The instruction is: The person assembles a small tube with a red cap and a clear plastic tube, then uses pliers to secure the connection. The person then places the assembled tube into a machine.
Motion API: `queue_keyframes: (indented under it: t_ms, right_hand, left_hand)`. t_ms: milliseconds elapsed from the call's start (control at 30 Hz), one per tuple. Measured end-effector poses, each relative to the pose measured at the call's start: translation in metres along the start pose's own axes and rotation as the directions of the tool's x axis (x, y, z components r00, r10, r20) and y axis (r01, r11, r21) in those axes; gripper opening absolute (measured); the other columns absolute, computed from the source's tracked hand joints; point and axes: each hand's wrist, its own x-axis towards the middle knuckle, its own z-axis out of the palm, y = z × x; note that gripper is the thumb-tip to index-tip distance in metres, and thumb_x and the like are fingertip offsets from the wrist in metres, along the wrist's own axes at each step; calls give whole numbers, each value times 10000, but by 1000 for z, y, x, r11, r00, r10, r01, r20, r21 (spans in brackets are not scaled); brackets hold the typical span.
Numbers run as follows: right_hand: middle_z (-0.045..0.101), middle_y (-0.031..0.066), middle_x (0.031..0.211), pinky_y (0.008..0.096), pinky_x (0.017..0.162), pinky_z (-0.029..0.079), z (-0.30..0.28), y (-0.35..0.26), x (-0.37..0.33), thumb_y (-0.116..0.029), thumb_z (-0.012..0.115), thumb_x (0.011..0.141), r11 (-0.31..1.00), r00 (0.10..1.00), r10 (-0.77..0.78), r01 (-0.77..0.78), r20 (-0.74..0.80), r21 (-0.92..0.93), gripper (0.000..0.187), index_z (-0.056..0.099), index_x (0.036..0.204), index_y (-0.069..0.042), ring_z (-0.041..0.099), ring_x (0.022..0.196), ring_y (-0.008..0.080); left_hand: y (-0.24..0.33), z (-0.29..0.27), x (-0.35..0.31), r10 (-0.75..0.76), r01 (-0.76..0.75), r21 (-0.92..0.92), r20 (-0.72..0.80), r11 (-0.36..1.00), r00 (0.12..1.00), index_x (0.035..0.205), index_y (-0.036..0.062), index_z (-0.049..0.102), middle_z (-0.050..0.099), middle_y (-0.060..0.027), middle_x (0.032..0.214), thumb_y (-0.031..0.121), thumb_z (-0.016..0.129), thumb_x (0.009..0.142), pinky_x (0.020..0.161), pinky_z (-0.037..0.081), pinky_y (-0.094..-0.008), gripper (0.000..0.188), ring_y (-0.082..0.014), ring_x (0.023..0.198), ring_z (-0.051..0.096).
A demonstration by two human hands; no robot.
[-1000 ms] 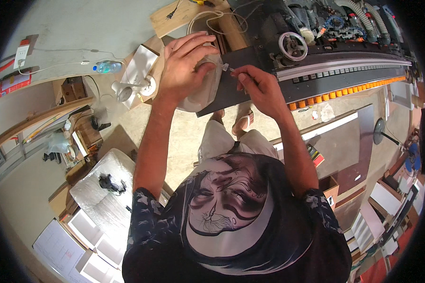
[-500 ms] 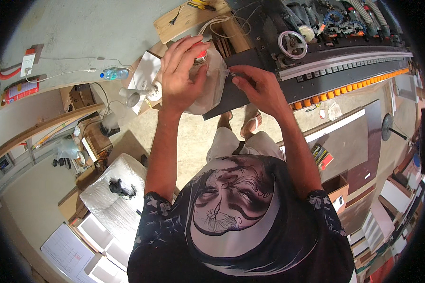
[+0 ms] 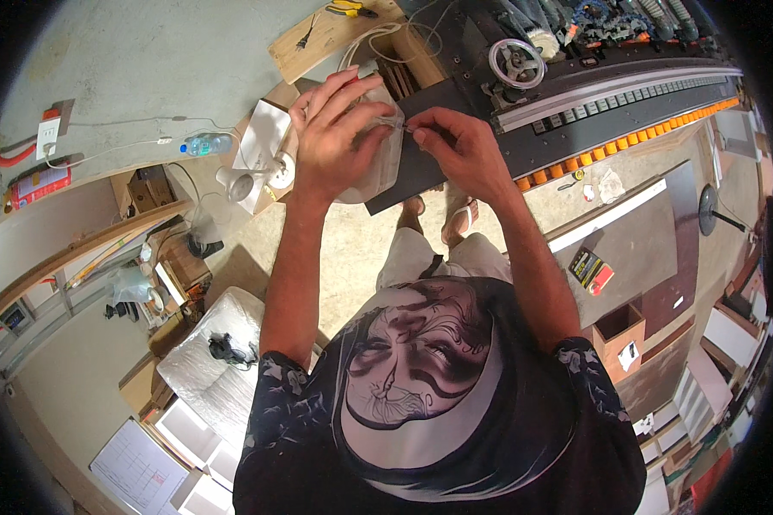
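The dark board (image 3: 421,163) juts out from the long machine (image 3: 610,94), its near edge hanging over bare concrete floor (image 3: 352,249), where the person's sandalled feet stand just below the board. Left of the board things crowd in: a small white fan (image 3: 249,180), a water bottle (image 3: 206,144) and a wooden plank (image 3: 326,39) above it. On the board's left end lies a clear, soft plastic bag (image 3: 386,163), crumpled and glossy. The left hand (image 3: 335,142) is spread over the bag, fingers curled around its upper edge. The right hand (image 3: 459,150) rests on the board just right of the bag, thumb and forefinger pinched on something thin at the bag's edge; what it is I cannot tell.
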Motion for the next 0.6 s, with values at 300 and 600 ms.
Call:
queue_keyframes:
  t_ms: [300,600]
  right_hand:
    - [736,55,938,296,758,526,-1,-4,-3,-132,681,1016,999,999,30,-31,37,34,235,744,1202,-4,636,835,105]
    - [757,73,992,305,823,546,-14,-1,-14,-106,668,1007,996,994,92,-92,53,1,275,739,1257,-15,670,887,116]
  left_hand:
    - [-3,0,-4,-51,53,-30,64,998,997,968,191,796,763,58,1271,148,854,802,1143,321,-470,181,-238,1408,548]
    - [-3,1,-7,-81,83,-18,80,996,993,1002,181,790,760,42,1285,161,855,817,1158,310,-477,197,-242,1417,545]
